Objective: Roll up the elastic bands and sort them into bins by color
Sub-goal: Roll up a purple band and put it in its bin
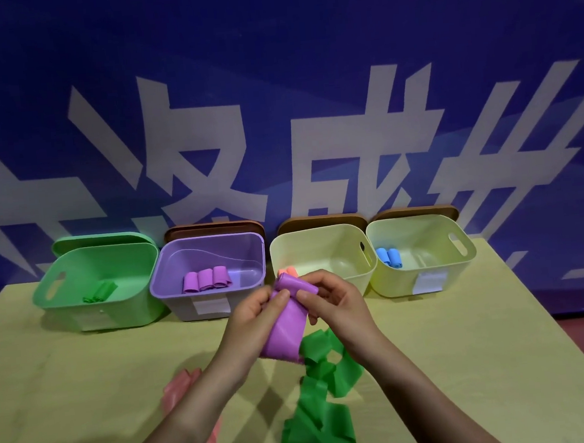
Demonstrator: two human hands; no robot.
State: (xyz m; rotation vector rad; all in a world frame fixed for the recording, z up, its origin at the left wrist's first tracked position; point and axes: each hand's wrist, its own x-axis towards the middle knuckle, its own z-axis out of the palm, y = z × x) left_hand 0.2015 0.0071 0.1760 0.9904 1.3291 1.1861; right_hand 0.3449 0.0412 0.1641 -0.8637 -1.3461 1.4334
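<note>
1. Presently both hands work one purple band (286, 331) above the table. The left hand (256, 309) pinches the rolled top end between thumb and fingers; the right hand (332, 299) curls round the same roll from the other side. The unrolled tail hangs down toward the table.

2. Roll status: only the upper part is wound. The tail's lower end lies just beside, possibly touching, the loose green band (321, 406); the view does not settle which.

3. Risk: if either pinch slackens, the elastic is likely to spring open and the winding is lost. Cause: stored tension in a partly wound roll held only at its ends.

4. Risk: the hanging tail could drag or snag the green band as rolling proceeds, pulling it off its place.

5. Risk: misfiling. The hands hover in front of the cream bin (321, 250), which holds orange rolls, while the matching purple bin (209, 260) stands to its left with three purple rolls inside. A release here would land in the wrong bin.

6. Other stock: green bin (97, 273) at far left with green rolls; a second cream bin (423, 245) at far right with blue rolls. A loose pink band (181, 386) lies on the table near the left forearm.

7. Surface: a yellow-green table (85, 380), flat and matt, bins ranged along its far edge.

8. Room: a blue backdrop (269, 64) with large white characters stands behind the bins; lighting is dim.
</note>
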